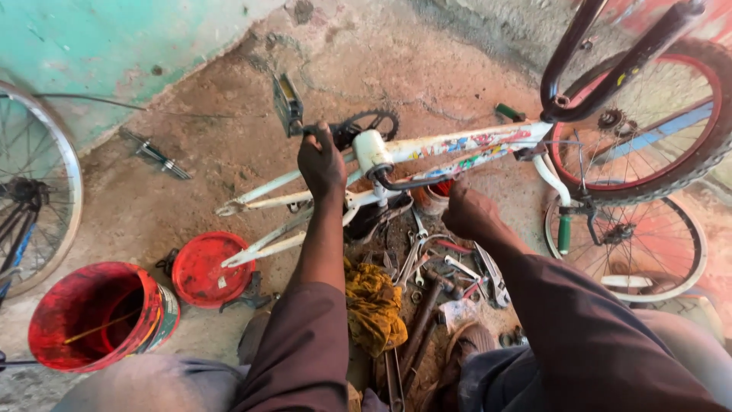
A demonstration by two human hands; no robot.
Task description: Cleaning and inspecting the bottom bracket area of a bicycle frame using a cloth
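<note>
A white bicycle frame [457, 145] with coloured stickers lies upside down across the dirt floor. My left hand [321, 162] grips the crank arm beside the black chainring [368, 122], just below the pedal [287, 103]. My right hand [469, 214] is closed under the frame's down tube, near the white bottom bracket shell [371, 150]; what it holds is hidden. Wrenches and other tools [450, 267] lie in a heap under the frame between my arms.
A red bucket [95, 317] and a red lid [210, 268] sit at front left. A yellow rag [374, 305] lies by the tools. Bicycle wheels stand at the right [648, 122], lower right [629, 244] and far left [34, 191]. A tool [156, 155] lies near the turquoise wall.
</note>
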